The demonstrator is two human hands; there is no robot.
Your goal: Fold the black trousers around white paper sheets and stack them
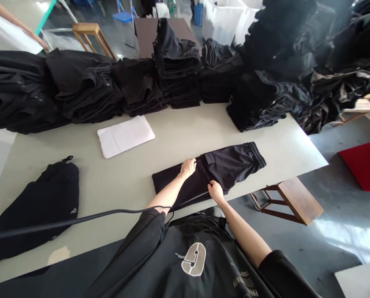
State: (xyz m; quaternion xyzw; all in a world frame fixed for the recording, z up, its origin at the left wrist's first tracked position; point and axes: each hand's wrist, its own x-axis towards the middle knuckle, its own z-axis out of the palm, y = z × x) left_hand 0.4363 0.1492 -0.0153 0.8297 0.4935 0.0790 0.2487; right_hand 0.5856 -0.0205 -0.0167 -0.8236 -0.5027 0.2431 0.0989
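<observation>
Your left hand (188,167) flat, fingers together, pressing black fabric shorts (210,173) at fold line. Your right hand (216,191) pinches shorts' near edge, at 5 o'clock from left. Shorts lie near grey table's (135,174) front edge. Bare tabletop at 12 o'clock. White folded sheet (125,135) at 10 o'clock; stacks of black folded garments (178,66) line far edge; black cable (79,219) crosses at 8 o'clock.

Folded shorts (222,171) at table's (172,136) near edge; paper stack (125,135) behind-left; garment piles (85,85) along far edge; stool (292,200) right.
</observation>
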